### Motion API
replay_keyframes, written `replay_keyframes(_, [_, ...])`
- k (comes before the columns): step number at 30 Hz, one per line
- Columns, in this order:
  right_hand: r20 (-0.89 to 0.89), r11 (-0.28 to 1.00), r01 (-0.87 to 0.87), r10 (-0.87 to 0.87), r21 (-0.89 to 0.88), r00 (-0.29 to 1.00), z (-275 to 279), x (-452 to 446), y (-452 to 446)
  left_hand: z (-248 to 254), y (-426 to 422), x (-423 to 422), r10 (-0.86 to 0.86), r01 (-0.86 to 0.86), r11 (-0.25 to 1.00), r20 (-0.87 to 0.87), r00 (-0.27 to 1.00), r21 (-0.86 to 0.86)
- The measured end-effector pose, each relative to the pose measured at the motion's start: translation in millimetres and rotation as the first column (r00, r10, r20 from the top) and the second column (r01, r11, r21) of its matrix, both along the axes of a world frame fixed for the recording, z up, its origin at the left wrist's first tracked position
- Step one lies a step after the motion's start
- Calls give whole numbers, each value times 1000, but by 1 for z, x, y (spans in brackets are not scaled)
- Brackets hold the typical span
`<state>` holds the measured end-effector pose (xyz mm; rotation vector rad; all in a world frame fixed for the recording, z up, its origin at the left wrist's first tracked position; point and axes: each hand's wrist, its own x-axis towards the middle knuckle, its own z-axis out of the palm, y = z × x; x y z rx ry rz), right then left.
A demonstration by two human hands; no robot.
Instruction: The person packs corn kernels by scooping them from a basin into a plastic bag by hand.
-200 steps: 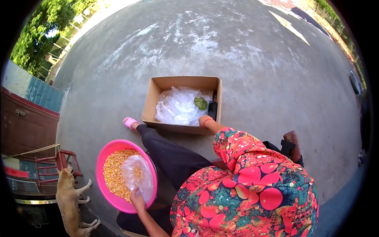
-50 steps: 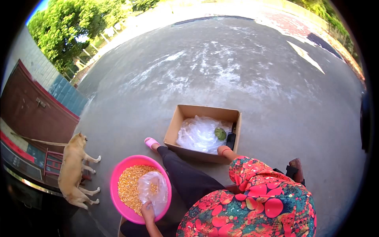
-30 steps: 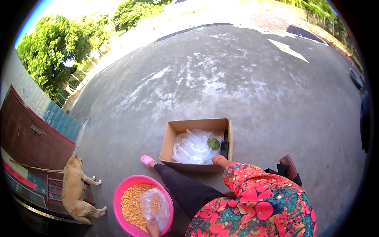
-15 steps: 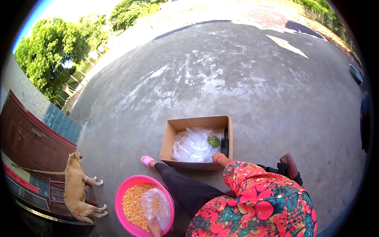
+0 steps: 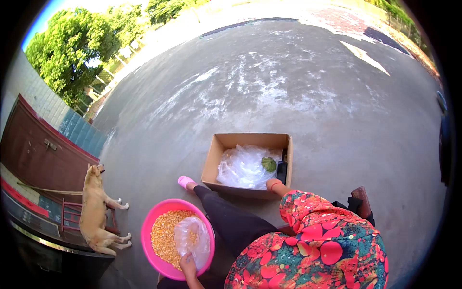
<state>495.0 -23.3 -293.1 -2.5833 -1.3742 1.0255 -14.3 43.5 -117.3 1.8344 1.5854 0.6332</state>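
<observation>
In the head view, my left hand [image 5: 188,264] is closed on the lower edge of a clear plastic bag [image 5: 201,248]. The bag lies over loose yellow corn kernels [image 5: 165,234] in a pink basin [image 5: 149,255], and some kernels show in or through it. My right hand [image 5: 274,185], with a red band at the wrist, is at the near rim of a cardboard box [image 5: 219,187]; its fingers are too small and partly hidden to read. Inside the box are crumpled clear plastic bags [image 5: 240,167], a green rounded thing [image 5: 268,164] and a black object [image 5: 282,171].
A tan dog [image 5: 95,212] stands at the left beside a red metal frame [image 5: 72,215] and a brown door [image 5: 41,149]. My leg, with a pink shoe [image 5: 185,182], stretches between basin and box. Grey concrete ground [image 5: 231,106] spreads ahead, with trees [image 5: 72,53] beyond.
The view has shifted, so the box sits higher and farther right in the picture. The dog's head has lifted and turned. My left hand keeps its grip on the bag.
</observation>
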Motion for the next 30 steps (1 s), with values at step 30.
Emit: replay_keyframes(30, [-30, 986, 165, -166, -29, 986, 45, -12, -3, -47, 31, -40, 21, -19, 1000, 142, 990, -19])
